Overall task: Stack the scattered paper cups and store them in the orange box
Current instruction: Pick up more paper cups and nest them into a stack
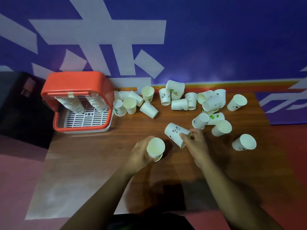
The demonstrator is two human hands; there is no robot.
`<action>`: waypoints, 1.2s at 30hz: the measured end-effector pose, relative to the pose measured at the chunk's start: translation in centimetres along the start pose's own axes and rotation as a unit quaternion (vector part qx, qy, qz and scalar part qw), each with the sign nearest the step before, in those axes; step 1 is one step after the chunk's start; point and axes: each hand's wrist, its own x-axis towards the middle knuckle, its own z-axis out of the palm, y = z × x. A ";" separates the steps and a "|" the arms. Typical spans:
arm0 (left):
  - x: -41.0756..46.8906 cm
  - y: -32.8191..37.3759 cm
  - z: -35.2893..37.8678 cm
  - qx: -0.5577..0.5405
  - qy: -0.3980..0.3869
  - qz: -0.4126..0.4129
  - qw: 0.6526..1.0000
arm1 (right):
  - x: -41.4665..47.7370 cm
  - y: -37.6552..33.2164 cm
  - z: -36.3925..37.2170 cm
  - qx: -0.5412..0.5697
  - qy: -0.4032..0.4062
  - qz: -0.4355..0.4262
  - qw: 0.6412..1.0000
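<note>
Wooden table [99,155] against a blue wall [216,39] with white shapes. Blur on the left hand [139,155]: its fingers are mostly hidden behind the nested cups [155,147] it grips, mouth toward the camera, count unclear. Just beside, the right hand [197,145] curls its fingers over the rim of a panda cup [176,131] lying on its side. Far left, the orange box [74,82] stands open, with two cup stacks [73,103] leaning inside on a white grate, tops hidden under the lid. Loose cups [179,100] scattered across back and right. Dark object [20,100] left of the box, unreadable
</note>
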 end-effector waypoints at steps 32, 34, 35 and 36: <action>7.8 -1.6 -4.9 -0.037 0.089 -0.139 0.986 | 0.5 1.7 3.2 -0.317 -0.126 -0.175 0.924; 10.0 -1.0 -5.0 -0.011 0.091 -0.140 0.986 | 3.2 1.4 0.8 -0.340 -0.045 -0.138 0.929; 11.1 -0.6 -5.1 -0.003 0.095 -0.139 0.986 | 4.6 1.3 -0.4 -0.350 -0.006 -0.132 0.927; 12.4 -0.3 -5.0 0.003 0.102 -0.134 0.986 | 6.2 1.5 -1.6 -0.357 0.031 -0.127 0.925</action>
